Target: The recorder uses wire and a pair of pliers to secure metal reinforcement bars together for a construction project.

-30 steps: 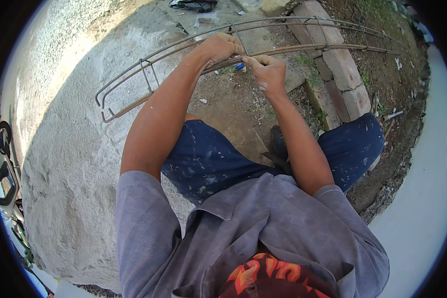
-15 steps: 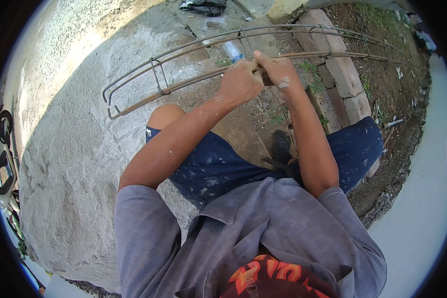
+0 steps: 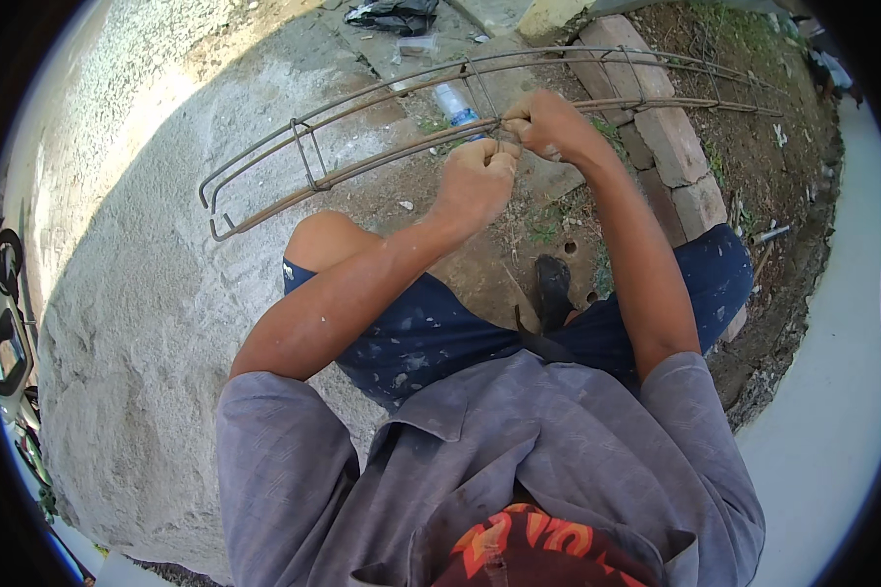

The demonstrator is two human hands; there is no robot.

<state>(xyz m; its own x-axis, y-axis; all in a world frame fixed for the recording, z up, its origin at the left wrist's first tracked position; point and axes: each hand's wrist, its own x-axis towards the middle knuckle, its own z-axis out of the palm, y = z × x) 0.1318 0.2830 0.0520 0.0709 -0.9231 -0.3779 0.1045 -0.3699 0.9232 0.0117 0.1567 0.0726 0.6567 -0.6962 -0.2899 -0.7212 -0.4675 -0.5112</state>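
A rebar cage (image 3: 362, 166) of long, rust-tinged rods joined by bent stirrups stretches across in front of me, its hooked rod ends at the left. My left hand (image 3: 477, 181) is closed, its thumb and fingers pinched together just below the near rods beside a stirrup (image 3: 482, 88). Against the same rods, slightly higher and to the right, my right hand (image 3: 550, 127) is closed with the fingers curled in. The fingertips of both hands nearly meet at the rods. Whatever they pinch is too small or hidden to make out.
The cage's right part rests over a row of bricks (image 3: 671, 147) beside bare soil. A plastic bottle (image 3: 453, 103) lies just beyond the near rods, and a black plastic bag (image 3: 394, 15) farther back. Rough grey concrete (image 3: 137, 342) spreads at left; a white wall (image 3: 812, 391) borders the right.
My hands, pressed together before, have drawn slightly apart. The right one shifted up and right, the left one a little down. Thin strands that hung below the right hand no longer show there.
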